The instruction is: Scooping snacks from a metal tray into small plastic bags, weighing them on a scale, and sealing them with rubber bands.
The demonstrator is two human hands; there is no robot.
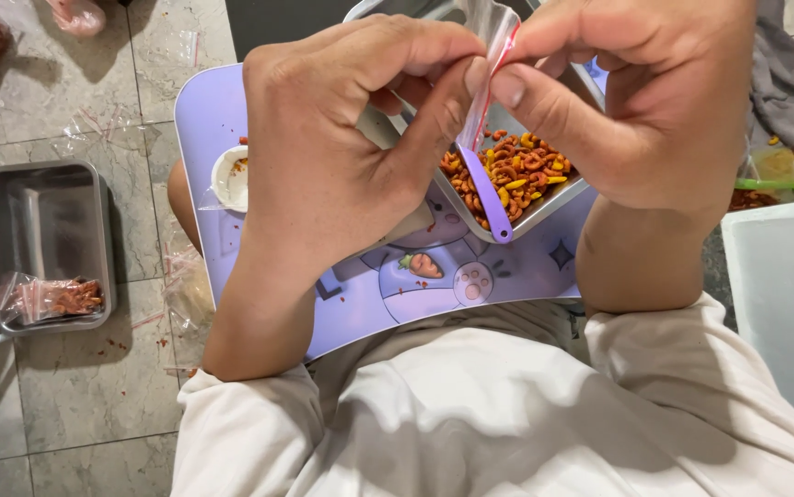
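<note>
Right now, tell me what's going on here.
A person seated over a purple lap tray pinches the top of a small clear bag between the left hand and right hand. Below sits a metal tray of orange and yellow pellets with a purple scoop. Another metal tray on the floor holds filled bags.

looks like a home floor used for packing snacks: grey floor tiles (84,396), a lilac cartoon lap tray (369,294), metal trays (47,244), filled zip bags (52,299) lying about.
</note>
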